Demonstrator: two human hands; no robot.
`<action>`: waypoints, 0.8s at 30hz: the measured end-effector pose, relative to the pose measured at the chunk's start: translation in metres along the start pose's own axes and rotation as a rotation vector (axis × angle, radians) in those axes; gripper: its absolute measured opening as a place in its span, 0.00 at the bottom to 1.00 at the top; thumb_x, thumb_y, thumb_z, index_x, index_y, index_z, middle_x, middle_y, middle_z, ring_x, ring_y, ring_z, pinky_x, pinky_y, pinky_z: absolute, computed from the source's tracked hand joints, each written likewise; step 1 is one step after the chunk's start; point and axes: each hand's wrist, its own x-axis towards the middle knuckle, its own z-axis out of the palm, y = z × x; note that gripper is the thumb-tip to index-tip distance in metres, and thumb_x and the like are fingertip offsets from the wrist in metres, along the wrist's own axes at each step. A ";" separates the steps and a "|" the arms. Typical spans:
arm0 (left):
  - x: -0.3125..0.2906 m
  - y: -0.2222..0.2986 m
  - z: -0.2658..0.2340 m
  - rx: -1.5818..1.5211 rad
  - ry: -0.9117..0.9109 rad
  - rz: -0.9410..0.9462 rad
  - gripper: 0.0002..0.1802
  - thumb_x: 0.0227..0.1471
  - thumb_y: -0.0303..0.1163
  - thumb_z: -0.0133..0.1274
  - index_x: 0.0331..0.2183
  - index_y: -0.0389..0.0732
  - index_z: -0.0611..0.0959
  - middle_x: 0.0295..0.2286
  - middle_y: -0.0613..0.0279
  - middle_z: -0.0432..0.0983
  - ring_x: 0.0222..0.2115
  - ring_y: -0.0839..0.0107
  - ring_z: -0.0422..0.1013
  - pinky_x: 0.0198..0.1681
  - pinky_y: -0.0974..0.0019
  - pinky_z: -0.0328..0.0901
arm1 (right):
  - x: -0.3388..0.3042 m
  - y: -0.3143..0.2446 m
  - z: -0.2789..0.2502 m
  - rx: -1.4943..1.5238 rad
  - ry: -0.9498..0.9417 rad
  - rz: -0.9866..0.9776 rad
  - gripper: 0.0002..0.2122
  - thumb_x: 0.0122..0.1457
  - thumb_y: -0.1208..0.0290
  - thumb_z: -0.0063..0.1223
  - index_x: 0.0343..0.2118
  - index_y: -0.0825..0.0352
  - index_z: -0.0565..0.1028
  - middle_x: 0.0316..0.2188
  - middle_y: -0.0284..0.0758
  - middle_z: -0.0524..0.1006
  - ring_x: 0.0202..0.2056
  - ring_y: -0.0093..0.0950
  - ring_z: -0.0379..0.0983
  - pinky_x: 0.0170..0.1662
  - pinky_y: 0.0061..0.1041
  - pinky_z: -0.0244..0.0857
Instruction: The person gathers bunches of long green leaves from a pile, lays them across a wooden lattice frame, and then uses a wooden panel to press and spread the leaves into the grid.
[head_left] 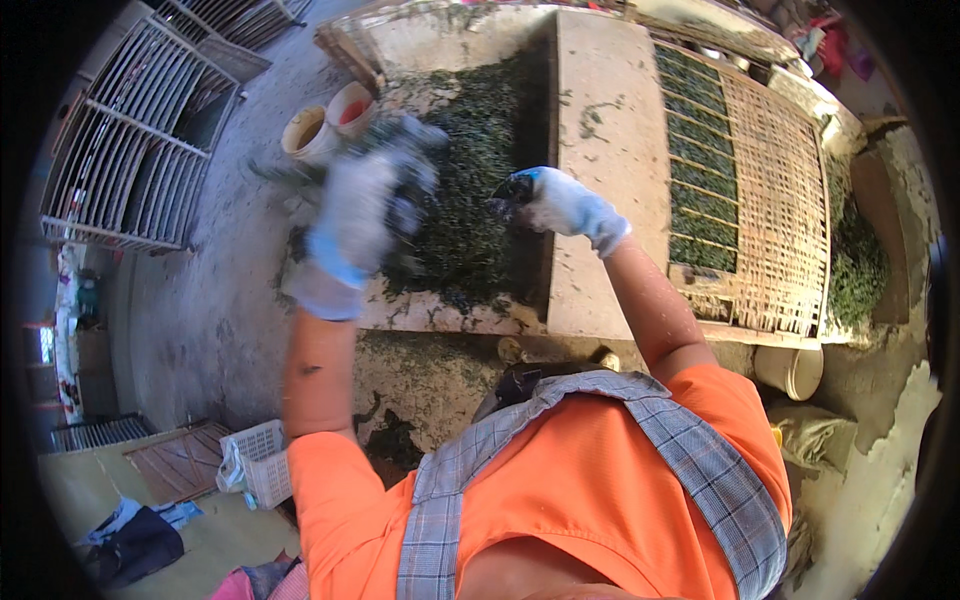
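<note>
My left hand (362,200), in a white and blue work glove, is smeared by motion above the left edge of a heap of dark green chopped leaves (470,210). Blurred greenish streaks show beside it; whether it holds any leaves cannot be made out. My right hand (568,205), gloved the same way, hovers over the heap's right side near a pale board (610,130). Its fingers are curled in, dark at the tips, and what they hold, if anything, is hidden. The leaves lie in a shallow bed with a low pale wall along the near side.
Right of the board lies a woven bamboo mat (775,200) beside a slatted strip of leaves (700,150). Two buckets, one cream (308,135) and one with red inside (350,105), stand at the left. Slatted racks (140,140) are farther left. A white plastic basket (262,465) sits behind my left arm.
</note>
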 end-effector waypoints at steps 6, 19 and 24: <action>-0.024 -0.135 0.208 0.218 -0.637 0.414 0.14 0.60 0.30 0.49 0.47 0.37 0.77 0.40 0.61 0.78 0.40 0.71 0.73 0.47 0.67 0.68 | -0.146 0.104 0.059 1.018 0.134 -0.573 0.30 0.62 0.53 0.49 0.60 0.70 0.62 0.55 0.43 0.70 0.55 0.36 0.67 0.61 0.35 0.58; 0.001 -0.290 0.487 0.318 -0.670 -0.536 0.11 0.55 0.33 0.50 0.35 0.35 0.80 0.21 0.61 0.75 0.20 0.65 0.69 0.29 0.59 0.66 | -0.442 0.515 -0.009 0.161 0.579 0.040 0.21 0.60 0.68 0.51 0.54 0.70 0.67 0.48 0.41 0.76 0.47 0.34 0.73 0.51 0.31 0.67; 0.033 -0.336 0.435 1.648 -1.152 0.565 0.10 0.49 0.30 0.50 0.29 0.44 0.86 0.26 0.53 0.81 0.29 0.58 0.78 0.34 0.59 0.71 | -0.437 0.427 -0.025 -0.035 0.802 1.039 0.20 0.57 0.56 0.56 0.44 0.68 0.78 0.35 0.38 0.82 0.33 0.32 0.79 0.40 0.26 0.72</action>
